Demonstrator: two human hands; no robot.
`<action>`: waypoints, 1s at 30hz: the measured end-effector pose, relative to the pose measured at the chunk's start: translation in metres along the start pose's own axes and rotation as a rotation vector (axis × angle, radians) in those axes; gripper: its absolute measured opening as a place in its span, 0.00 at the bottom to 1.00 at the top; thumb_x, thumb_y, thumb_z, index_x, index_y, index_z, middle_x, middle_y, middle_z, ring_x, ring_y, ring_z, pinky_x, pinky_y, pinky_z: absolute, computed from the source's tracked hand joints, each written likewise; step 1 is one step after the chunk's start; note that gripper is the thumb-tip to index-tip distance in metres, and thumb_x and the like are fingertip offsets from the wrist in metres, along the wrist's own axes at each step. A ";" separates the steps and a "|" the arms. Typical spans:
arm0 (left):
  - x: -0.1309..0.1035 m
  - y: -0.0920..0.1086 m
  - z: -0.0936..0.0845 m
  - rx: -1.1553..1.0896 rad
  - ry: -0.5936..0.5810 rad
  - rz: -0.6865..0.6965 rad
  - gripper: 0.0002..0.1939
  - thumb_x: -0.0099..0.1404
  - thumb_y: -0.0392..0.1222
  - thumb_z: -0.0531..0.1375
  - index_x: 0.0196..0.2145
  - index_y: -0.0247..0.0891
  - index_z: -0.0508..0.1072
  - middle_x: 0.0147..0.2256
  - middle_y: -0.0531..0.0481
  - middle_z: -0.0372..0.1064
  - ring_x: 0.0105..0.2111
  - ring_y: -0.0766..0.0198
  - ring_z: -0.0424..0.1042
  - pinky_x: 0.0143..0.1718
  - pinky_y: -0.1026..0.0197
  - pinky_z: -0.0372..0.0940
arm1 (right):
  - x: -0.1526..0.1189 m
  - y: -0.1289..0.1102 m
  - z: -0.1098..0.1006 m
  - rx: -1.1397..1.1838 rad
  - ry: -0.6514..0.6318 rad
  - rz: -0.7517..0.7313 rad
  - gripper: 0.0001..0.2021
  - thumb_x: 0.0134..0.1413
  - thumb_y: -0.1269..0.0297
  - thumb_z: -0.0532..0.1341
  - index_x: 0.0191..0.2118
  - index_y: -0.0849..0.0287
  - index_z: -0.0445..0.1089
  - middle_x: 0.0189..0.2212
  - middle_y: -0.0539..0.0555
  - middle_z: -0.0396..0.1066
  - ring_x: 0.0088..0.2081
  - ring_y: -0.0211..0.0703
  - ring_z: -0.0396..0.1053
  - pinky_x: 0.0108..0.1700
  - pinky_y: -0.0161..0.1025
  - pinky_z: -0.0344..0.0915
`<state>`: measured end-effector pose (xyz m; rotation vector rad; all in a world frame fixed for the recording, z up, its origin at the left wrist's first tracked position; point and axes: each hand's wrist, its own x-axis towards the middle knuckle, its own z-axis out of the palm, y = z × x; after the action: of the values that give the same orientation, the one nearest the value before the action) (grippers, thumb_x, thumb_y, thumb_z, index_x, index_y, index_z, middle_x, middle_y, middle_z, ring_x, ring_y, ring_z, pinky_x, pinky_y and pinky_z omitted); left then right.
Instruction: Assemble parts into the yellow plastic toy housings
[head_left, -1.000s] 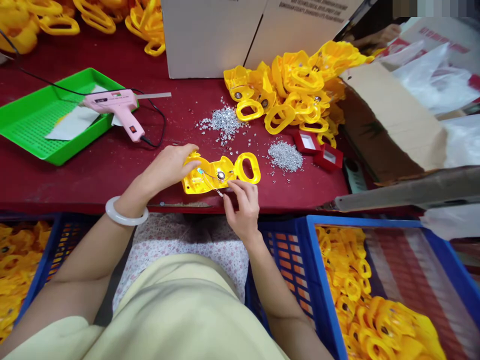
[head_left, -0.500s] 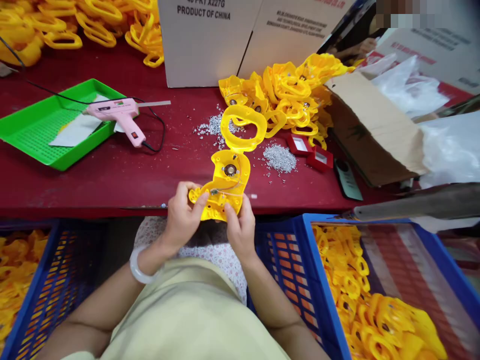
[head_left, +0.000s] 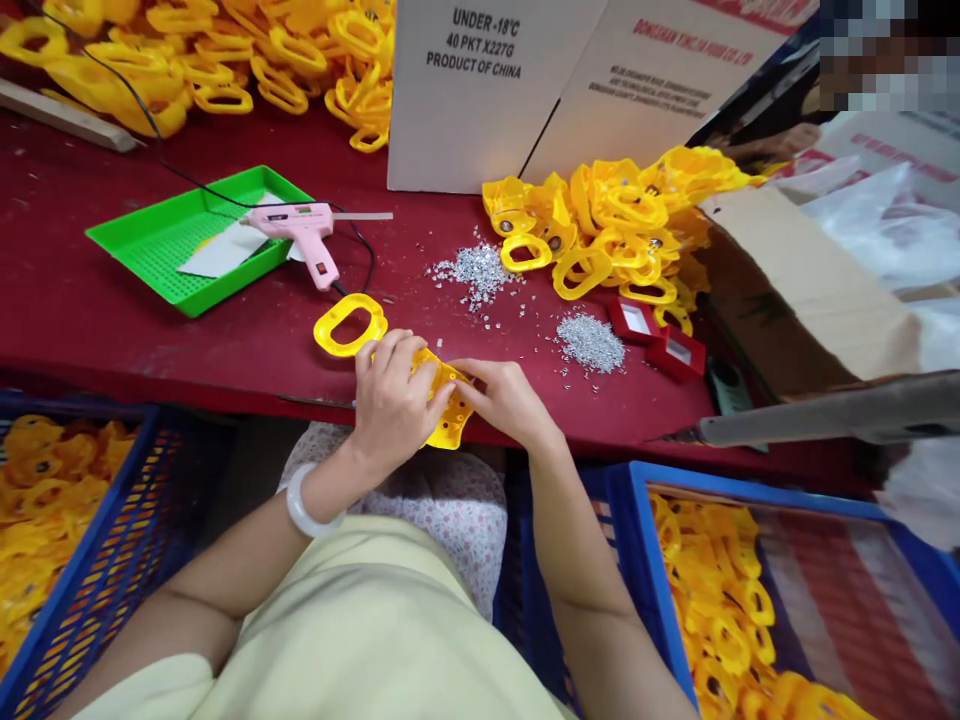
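Note:
A yellow plastic shell half (head_left: 450,420) is held at the front edge of the table, its ring-shaped handle end (head_left: 330,332) pointing left. My left hand (head_left: 394,405) is closed over its middle, covering much of it. The fingers and thumb of my right hand (head_left: 510,400) touch the shell's right side, and they look closed on that edge. Small holes or posts show on the visible inner face. Just beyond lie a pile of small silvery metal pieces (head_left: 480,270) and a pile of small screws (head_left: 591,342).
Yellow shells (head_left: 630,215) are heaped before a white carton (head_left: 480,110). A pink glue gun (head_left: 300,235) leans on a green tray (head_left: 172,290). Two small red boxes (head_left: 679,352) sit right. Blue crates (head_left: 645,520) of yellow parts flank my lap. A grey bar (head_left: 810,410) juts in from the right.
The yellow shell has turned, so its ring handle now points left instead of away from me. My left hand has moved over its middle, and my right hand has shifted to its far right side.

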<state>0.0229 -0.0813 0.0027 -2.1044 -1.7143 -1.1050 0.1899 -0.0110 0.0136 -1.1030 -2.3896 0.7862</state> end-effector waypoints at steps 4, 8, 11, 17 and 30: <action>0.005 0.002 0.011 0.040 -0.033 -0.066 0.09 0.65 0.43 0.61 0.35 0.34 0.76 0.45 0.36 0.71 0.51 0.42 0.66 0.50 0.40 0.59 | -0.002 0.002 0.001 -0.108 0.075 -0.011 0.11 0.62 0.64 0.57 0.44 0.56 0.76 0.39 0.56 0.79 0.39 0.44 0.76 0.42 0.41 0.70; 0.004 0.002 0.015 0.003 -0.073 -0.034 0.06 0.64 0.39 0.61 0.35 0.35 0.76 0.46 0.37 0.70 0.51 0.43 0.65 0.50 0.41 0.59 | 0.002 0.004 0.005 0.027 0.312 0.027 0.14 0.66 0.61 0.53 0.50 0.58 0.72 0.41 0.57 0.78 0.40 0.43 0.75 0.45 0.42 0.70; 0.003 0.002 0.016 0.012 -0.048 -0.008 0.04 0.64 0.36 0.60 0.34 0.35 0.75 0.45 0.38 0.70 0.51 0.45 0.66 0.50 0.43 0.60 | 0.011 0.001 0.008 0.125 0.340 0.035 0.14 0.63 0.60 0.58 0.50 0.58 0.71 0.36 0.54 0.76 0.35 0.40 0.73 0.41 0.40 0.70; 0.002 0.003 0.017 0.010 -0.014 -0.003 0.04 0.65 0.35 0.58 0.34 0.37 0.74 0.45 0.40 0.71 0.50 0.47 0.66 0.50 0.45 0.61 | 0.025 -0.004 0.010 0.219 0.286 0.045 0.06 0.57 0.61 0.63 0.36 0.57 0.75 0.32 0.50 0.76 0.32 0.37 0.71 0.38 0.37 0.67; 0.007 0.002 0.017 0.074 -0.015 0.002 0.06 0.65 0.40 0.60 0.36 0.35 0.73 0.45 0.38 0.70 0.51 0.45 0.66 0.50 0.44 0.62 | 0.015 -0.015 0.007 0.310 0.441 0.084 0.05 0.55 0.64 0.63 0.31 0.57 0.72 0.29 0.48 0.73 0.30 0.34 0.68 0.36 0.35 0.65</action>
<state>0.0320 -0.0666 -0.0039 -2.0750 -1.7317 -1.0108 0.1678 -0.0094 0.0195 -1.1157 -1.8010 0.8090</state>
